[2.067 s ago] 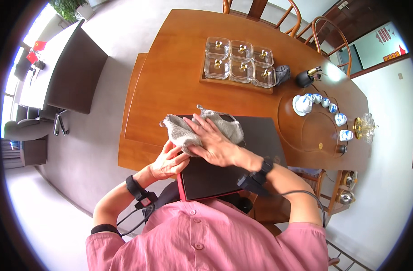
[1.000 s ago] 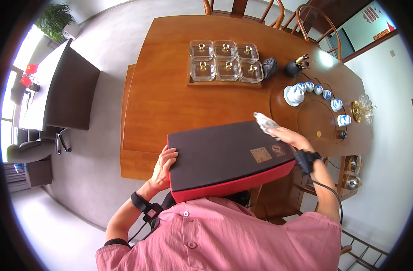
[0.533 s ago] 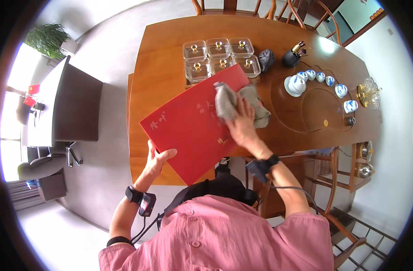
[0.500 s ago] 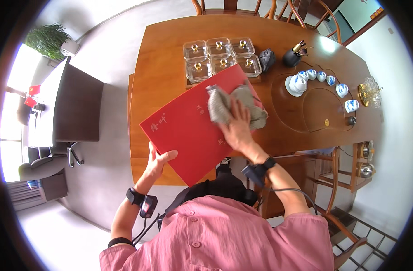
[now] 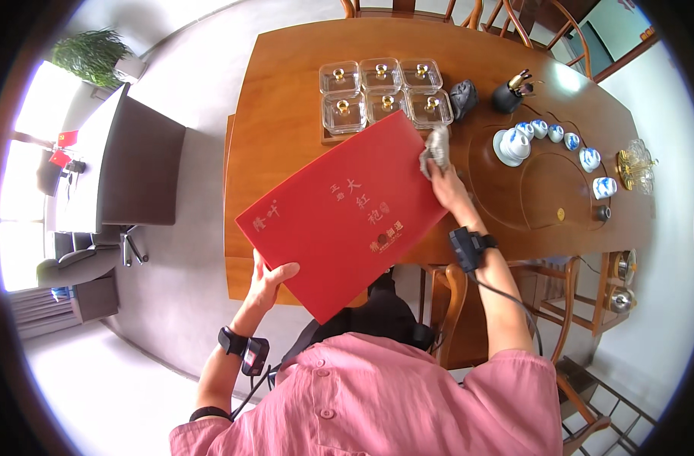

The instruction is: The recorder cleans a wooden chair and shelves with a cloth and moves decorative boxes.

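The left hand (image 5: 271,280) grips the near left edge of a big flat red box (image 5: 345,209) with a smooth matte face and gold lettering, held tilted above the near edge of the polished wooden desk (image 5: 286,99). At the box's far right corner the right hand (image 5: 447,188) is closed on a crumpled grey cloth (image 5: 436,147) pressed to the red surface. Beyond stand six clear square lidded containers (image 5: 380,93), and to the right, small blue-and-white cups (image 5: 567,143).

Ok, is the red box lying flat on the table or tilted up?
Tilted up. The red box is propped off the wooden table: the left hand holds its near edge, and the right hand presses a grey cloth at its far corner.
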`<state>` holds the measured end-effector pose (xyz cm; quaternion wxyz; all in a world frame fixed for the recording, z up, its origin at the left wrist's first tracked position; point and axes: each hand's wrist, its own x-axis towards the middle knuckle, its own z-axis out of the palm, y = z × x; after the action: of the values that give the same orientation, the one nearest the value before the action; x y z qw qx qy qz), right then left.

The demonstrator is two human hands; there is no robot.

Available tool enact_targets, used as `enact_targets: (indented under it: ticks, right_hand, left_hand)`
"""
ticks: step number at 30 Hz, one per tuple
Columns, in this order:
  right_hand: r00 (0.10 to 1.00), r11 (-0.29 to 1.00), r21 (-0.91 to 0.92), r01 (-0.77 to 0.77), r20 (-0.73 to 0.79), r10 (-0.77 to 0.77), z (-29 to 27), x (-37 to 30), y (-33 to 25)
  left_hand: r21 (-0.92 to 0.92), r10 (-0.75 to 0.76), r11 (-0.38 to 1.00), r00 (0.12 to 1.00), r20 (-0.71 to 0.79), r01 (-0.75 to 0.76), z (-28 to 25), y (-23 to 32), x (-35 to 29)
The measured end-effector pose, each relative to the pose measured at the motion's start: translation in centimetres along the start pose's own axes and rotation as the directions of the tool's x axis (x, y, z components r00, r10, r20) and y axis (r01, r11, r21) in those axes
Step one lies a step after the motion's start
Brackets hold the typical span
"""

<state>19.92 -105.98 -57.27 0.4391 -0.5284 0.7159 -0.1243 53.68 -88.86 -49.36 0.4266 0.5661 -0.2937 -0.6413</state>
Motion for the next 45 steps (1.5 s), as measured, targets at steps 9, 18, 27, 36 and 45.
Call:
enact_targets:
  ticks: [9, 18, 27, 36, 45]
  right_hand:
    - [0.847, 0.521, 0.788, -0.329, 0.490, -0.207, -0.6, 1.0, 4.7]
    - [0.977, 0.436, 0.888, -0.145, 0.200, -0.081, 1.2, -13.5, 3.3]
    - [0.976, 0.282, 0.940, 0.193, -0.214, 0.046, 6.9, -35.0, 1.3]
    - [0.729, 0.509, 0.756, 0.412, -0.608, 0.313, 12.5, -53.4, -2.5]
    - [0.437, 0.264, 0.697, 0.667, -0.653, 0.618, 22.9, -72.8, 0.7]
  left_hand:
    - [0.088, 0.052, 0.995, 0.998, 0.022, -0.054, -1.3, 0.2, 0.4]
    - [0.030, 0.176, 0.983, 0.976, 0.127, -0.181, -7.0, 6.3, -1.4]
    - [0.027, 0.036, 0.998, 0.937, 0.348, -0.048, -10.9, 8.2, -3.8]
    - [-0.088, -0.023, 0.990, 0.748, 0.663, 0.108, -9.7, 7.5, -6.3]
    - [0.154, -0.122, 0.988, 0.525, 0.842, -0.018, 2.7, 7.0, -20.8]
